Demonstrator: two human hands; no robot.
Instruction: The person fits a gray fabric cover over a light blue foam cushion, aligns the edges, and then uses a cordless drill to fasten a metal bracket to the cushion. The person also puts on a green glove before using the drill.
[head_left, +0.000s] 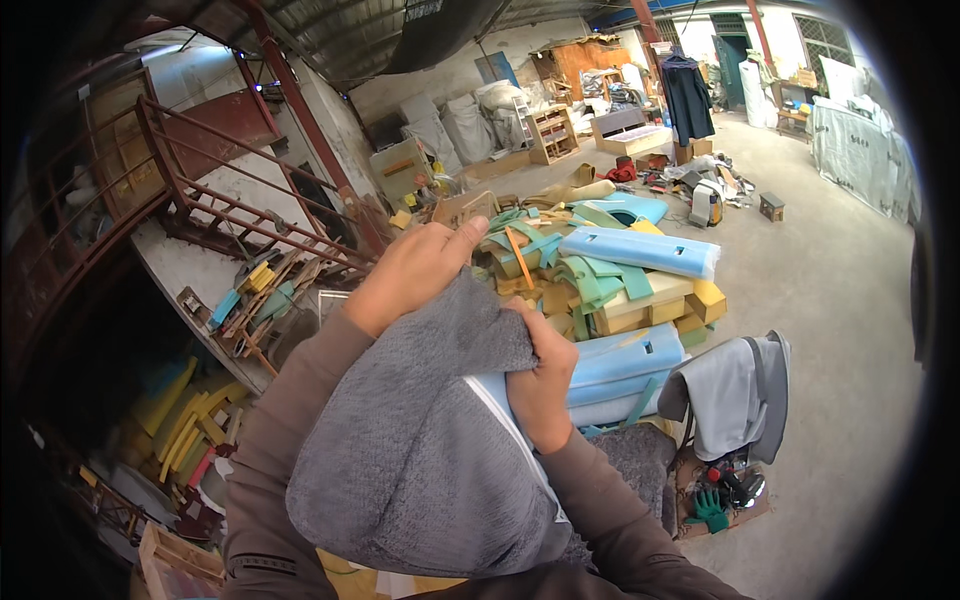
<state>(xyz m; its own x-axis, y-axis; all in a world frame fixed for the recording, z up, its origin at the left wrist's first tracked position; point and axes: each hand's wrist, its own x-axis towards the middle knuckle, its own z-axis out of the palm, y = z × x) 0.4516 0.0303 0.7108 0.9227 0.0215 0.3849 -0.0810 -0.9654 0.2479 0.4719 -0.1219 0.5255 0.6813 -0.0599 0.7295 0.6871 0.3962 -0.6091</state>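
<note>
A grey fabric cover [400,430], nubby in texture and rounded at its lower left corner, hangs below the left grip [425,270] and mostly to the left of the right grip [545,370]. The left grip is closed on its upper edge, most fingers hidden; the right clutches a fold above a thin white strip [515,437]. The right forearm and sleeve cover part of the fabric's lower side; its inside is hard to make out. Beyond the right grip, a smooth blue block [640,250] rests on ragged green and yellow scraps [590,285]. To its right drapes smooth pale-grey cloth [725,395].
</note>
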